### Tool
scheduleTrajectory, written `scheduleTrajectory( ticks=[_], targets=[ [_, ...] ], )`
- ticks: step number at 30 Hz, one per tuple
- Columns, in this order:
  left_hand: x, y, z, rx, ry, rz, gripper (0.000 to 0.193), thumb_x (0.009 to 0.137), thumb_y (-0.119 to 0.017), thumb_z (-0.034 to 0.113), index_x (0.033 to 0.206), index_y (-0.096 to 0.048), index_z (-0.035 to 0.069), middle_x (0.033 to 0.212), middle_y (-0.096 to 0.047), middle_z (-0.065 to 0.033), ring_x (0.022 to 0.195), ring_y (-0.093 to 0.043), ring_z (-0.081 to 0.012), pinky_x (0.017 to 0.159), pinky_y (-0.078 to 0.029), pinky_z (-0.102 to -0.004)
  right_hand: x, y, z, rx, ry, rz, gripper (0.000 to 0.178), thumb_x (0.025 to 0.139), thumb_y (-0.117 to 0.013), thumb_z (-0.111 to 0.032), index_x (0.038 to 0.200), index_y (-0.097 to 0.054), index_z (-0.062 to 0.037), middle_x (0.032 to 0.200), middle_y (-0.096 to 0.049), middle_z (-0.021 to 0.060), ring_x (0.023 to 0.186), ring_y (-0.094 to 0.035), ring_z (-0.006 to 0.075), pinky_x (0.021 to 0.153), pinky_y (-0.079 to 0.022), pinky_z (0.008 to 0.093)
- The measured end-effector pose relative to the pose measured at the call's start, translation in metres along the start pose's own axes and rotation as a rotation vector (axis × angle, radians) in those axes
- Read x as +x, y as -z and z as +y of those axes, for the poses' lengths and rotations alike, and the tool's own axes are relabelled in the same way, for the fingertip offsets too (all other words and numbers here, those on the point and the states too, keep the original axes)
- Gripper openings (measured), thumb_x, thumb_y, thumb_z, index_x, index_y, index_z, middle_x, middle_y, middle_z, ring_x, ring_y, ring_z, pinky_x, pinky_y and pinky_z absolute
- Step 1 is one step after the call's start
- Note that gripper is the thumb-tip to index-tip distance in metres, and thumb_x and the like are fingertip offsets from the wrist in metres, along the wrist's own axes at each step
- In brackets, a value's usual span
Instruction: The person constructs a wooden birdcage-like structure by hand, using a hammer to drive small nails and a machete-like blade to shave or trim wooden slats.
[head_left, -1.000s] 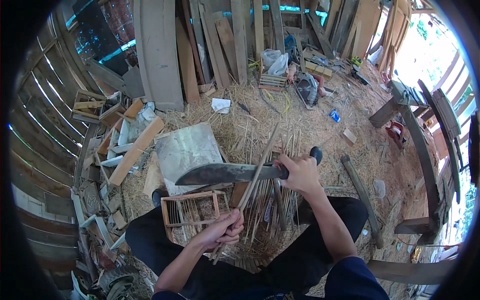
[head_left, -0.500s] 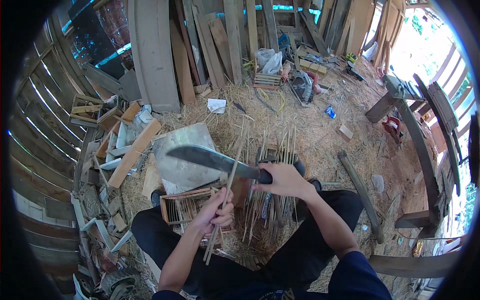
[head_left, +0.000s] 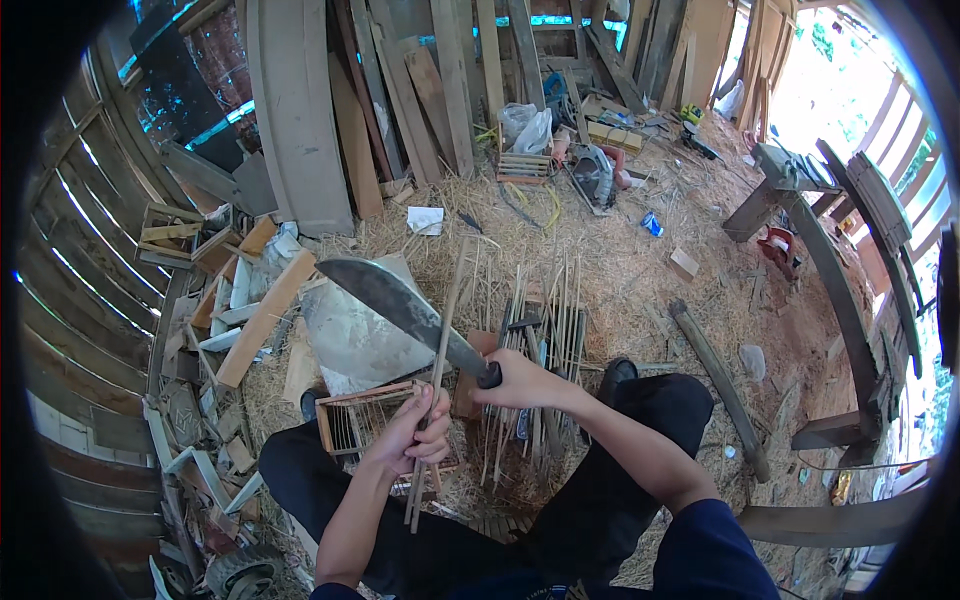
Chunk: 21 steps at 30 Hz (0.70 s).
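My left hand (head_left: 408,432) is closed around thin wooden sticks (head_left: 452,300), held nearly upright, their lower ends showing below the fist. In my right hand (head_left: 522,382) is the dark handle of a machete (head_left: 390,300). Its broad blade points up and to the left and crosses the sticks above my left hand; whether it touches them I cannot tell. Below my left hand stands a wooden frame with thin bars (head_left: 365,420), between my legs. Beside it, under my right hand, lies a bundle of thin sticks (head_left: 570,310) with a hammer (head_left: 525,322) on it.
A flat grey board (head_left: 365,325) lies ahead on the straw-covered ground. Scrap wood (head_left: 265,320) piles up at the left, and tall planks (head_left: 300,120) lean at the back. A curved pole (head_left: 720,390) lies right of my leg, with a wooden bench (head_left: 835,270) beyond.
The machete has tilted more steeply, its tip rising, while my right hand has moved left and down toward my left hand. The left hand still grips the sticks, slightly lower.
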<state>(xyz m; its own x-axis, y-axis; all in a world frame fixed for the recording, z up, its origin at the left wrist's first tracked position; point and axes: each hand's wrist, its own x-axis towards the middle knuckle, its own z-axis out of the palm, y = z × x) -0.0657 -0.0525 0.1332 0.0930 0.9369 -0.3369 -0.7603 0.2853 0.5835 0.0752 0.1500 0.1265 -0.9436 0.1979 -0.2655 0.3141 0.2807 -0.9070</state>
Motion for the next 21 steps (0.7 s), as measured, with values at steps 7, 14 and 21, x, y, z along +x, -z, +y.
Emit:
scheduleTrajectory(
  ticks=[7,14,21],
  targets=[
    [0.009,-0.007,-0.011,-0.094,-0.074,0.129,0.041,0.107,-0.036,0.049,0.087,-0.041,0.014,0.053,-0.025,0.0062,0.033,-0.02,-0.0053,0.036,-0.019,-0.024,0.009,-0.016,-0.001,-0.229,-0.085,0.329,0.026,0.076,-0.069,-0.021,0.087,-0.065,0.0014,0.066,-0.063,0.0177,0.062,-0.064,0.0351,0.064,-0.052,0.0419],
    [0.013,-0.009,-0.017,-0.185,-0.123,0.186,0.039,0.108,-0.036,0.046,0.088,-0.041,0.013,0.052,-0.026,0.0051,0.033,-0.02,-0.0068,0.036,-0.019,-0.0247,0.021,-0.031,0.002,-0.319,-0.132,0.428,0.029,0.079,-0.07,-0.03,0.095,-0.07,-0.0056,0.083,-0.07,0.0216,0.083,-0.069,0.041,0.077,-0.056,0.048],
    [0.014,-0.009,-0.019,-0.133,-0.182,0.21,0.039,0.108,-0.037,0.046,0.088,-0.042,0.012,0.053,-0.028,0.0047,0.033,-0.021,-0.0071,0.036,-0.019,-0.0247,0.028,-0.037,0.005,-0.391,-0.077,0.527,0.031,0.078,-0.071,-0.03,0.1,-0.068,-0.0084,0.079,-0.07,0.0201,0.079,-0.069,0.0409,0.074,-0.056,0.0492]
  ],
)
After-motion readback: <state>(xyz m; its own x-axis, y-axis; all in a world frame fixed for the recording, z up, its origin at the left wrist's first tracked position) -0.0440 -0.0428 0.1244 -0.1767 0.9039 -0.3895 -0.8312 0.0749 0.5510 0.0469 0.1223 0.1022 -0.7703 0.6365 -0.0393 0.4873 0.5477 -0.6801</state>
